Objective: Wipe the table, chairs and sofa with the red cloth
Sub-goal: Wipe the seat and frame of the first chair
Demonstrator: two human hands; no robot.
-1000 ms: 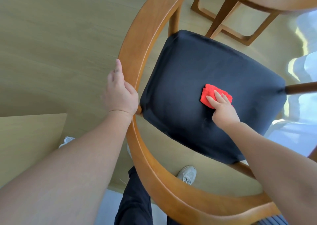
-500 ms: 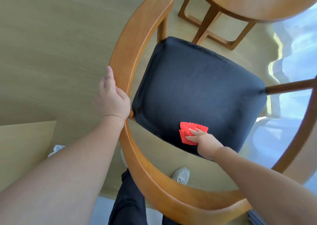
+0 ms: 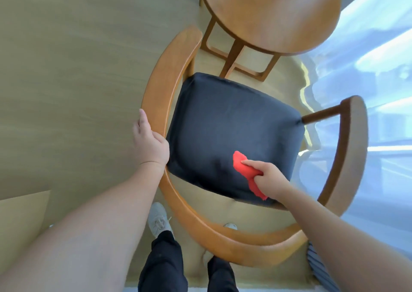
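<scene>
Two grips: left hand [image 3: 151, 143] holds chair [image 3: 166, 84], right hand [image 3: 268, 178] red cloth [image 3: 241, 165].

open dark seat cushion [image 3: 234, 122] ahead of you for a pass toward its far edge, curved wooden rail [image 3: 165, 86] fencing you in at left, near side and right, round table [image 3: 269, 13] standing just beyond the seat

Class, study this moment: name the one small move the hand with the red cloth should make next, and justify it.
Probably sweep the red cloth forward across the far half of the seat cushion. The right hand holds it bunched at the near right corner, while the left hand grips the curved rail, steadying it.
</scene>
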